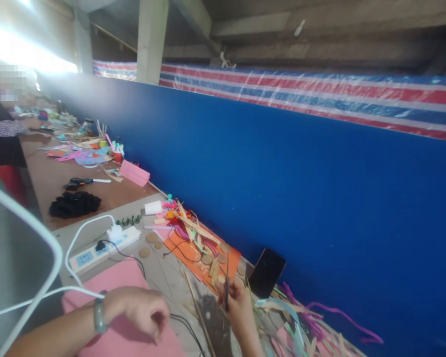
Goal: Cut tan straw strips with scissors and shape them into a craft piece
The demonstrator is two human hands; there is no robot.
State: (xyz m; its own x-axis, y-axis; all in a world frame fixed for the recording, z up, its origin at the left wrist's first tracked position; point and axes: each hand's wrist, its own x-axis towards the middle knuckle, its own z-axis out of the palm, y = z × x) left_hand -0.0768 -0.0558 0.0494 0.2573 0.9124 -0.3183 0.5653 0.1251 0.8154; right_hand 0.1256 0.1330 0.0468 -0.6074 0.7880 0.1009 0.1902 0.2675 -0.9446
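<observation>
While the right hand [241, 303] grips a slim, dark, straight tool [226, 293], the left hand [146, 313] curls above a flat pink sheet [139, 343], its hold unclear.

From here I see a smooth, matt partition [245, 173], glossy striped plastic sheeting [319, 96], a glossy phone [266, 273], a smooth plastic power strip [109, 250], a matt pink sheet [113, 275] and rumpled black cloth [74, 204].
</observation>
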